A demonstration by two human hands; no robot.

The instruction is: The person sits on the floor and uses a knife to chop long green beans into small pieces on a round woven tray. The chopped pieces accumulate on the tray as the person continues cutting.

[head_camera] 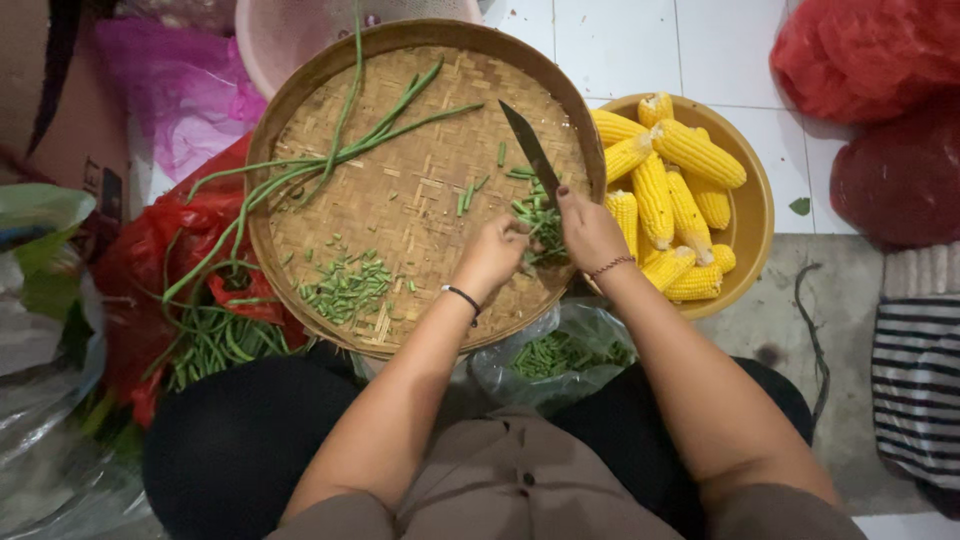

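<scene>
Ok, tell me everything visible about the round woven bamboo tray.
The round woven bamboo tray is tan, shallow, with a darker raised rim. It sits tilted before the person's knees. Long green beans lie across its top, cut green bean pieces are scattered lower down. The left hand rests on it; the right hand holds a dark knife over it.

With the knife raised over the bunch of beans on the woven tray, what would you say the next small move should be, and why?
Probably bring the knife down through the long beans: the right hand holds its blade above them, and the left hand pins the bunch on the woven tray.
</scene>
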